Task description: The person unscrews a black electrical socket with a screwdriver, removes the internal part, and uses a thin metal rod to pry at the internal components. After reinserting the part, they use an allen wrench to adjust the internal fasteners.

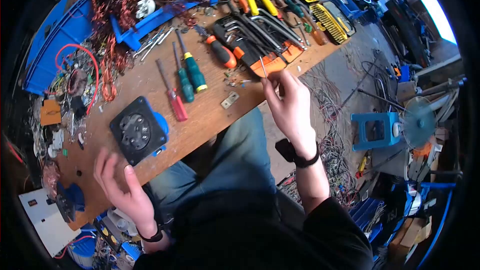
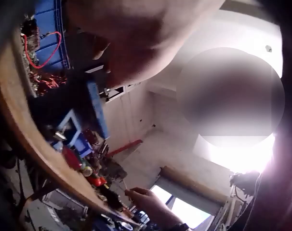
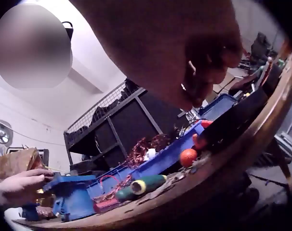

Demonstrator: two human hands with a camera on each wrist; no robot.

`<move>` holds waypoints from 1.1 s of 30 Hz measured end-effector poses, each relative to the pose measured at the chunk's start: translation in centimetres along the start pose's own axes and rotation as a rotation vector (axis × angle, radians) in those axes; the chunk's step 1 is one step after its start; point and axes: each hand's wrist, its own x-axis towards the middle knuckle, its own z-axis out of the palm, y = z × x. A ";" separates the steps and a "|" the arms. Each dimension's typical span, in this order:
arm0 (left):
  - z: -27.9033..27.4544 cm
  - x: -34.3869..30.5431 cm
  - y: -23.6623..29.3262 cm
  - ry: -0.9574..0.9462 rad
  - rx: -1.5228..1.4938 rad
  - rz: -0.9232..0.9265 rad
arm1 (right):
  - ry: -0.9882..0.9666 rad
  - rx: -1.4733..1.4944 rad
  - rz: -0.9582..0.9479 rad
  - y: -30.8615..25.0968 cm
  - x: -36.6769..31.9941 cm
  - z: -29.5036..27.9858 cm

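Note:
My right hand (image 1: 292,102) pinches a thin, straight metal rod (image 1: 263,67) between thumb and fingers, its tip pointing up over an orange-and-black hex key holder (image 1: 269,65). The rod's lower end is hidden in the fingers. Near the table's front edge, my left hand (image 1: 120,185) has its fingers extended and holds nothing. Just beyond those fingers lies a square black-plated device with a blue body (image 1: 135,132), its round recessed face up. In the right wrist view, the left hand (image 3: 23,187) overlaps the edge of the blue body (image 3: 71,195).
Screwdrivers with a red handle (image 1: 176,106), green handles (image 1: 194,72) and an orange-black handle (image 1: 220,52) lie mid-table. A small metal plate (image 1: 230,100) sits near the front edge. Blue bins (image 1: 131,37) with copper wire stand behind. A blue stool (image 1: 375,130) is on the floor at right.

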 end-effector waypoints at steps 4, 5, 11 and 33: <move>1.8 -0.7 -1.9 -0.098 0.079 0.044 | 0.013 -0.152 -0.079 1.9 3.0 0.8; 2.3 -1.0 -2.2 -0.103 0.080 0.051 | 0.016 -0.151 -0.071 2.1 3.4 1.0; 4.2 -2.7 -3.6 -0.005 -0.067 -0.053 | -0.042 -0.137 -0.087 2.9 3.4 0.9; 6.7 -3.7 -4.6 0.151 -0.050 -0.198 | 0.076 -0.229 -0.043 10.0 5.7 -1.2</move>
